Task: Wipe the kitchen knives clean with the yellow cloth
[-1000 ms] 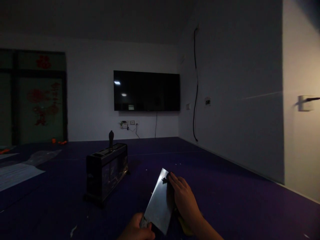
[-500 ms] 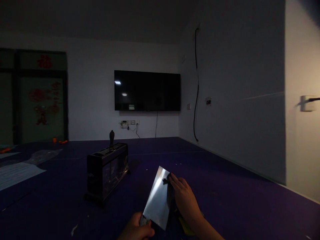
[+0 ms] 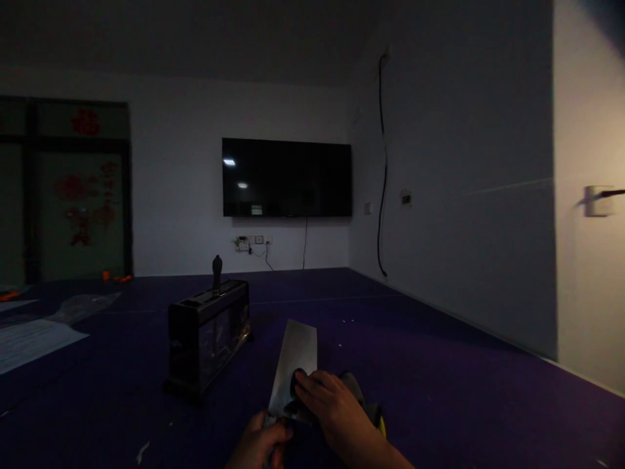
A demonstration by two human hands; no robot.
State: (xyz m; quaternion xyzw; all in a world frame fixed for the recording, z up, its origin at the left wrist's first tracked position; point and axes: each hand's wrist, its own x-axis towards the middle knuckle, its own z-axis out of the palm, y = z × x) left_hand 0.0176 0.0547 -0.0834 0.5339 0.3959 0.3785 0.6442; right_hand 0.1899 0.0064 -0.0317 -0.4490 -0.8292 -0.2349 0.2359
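Note:
In the dim head view my left hand [image 3: 258, 446] is closed round the handle of a broad steel cleaver [image 3: 294, 359], low in the middle, with the blade pointing up and away. My right hand [image 3: 334, 413] is closed on a dark cloth or sponge with a yellow edge [image 3: 364, 400] and presses it against the lower part of the blade. A dark knife block [image 3: 208, 335] stands on the purple floor just left of the blade, with one knife handle [image 3: 217, 270] sticking out of its top.
A purple floor [image 3: 439, 391] stretches to white walls. A black television [image 3: 286, 177] hangs on the far wall above sockets and cables. Pale sheets [image 3: 34, 335] lie at the left. A glass door with red decorations [image 3: 78, 195] is far left.
The cleaver has turned more edge-on and swung slightly left. My right hand with the cloth has slid from the blade's upper corner down toward the handle.

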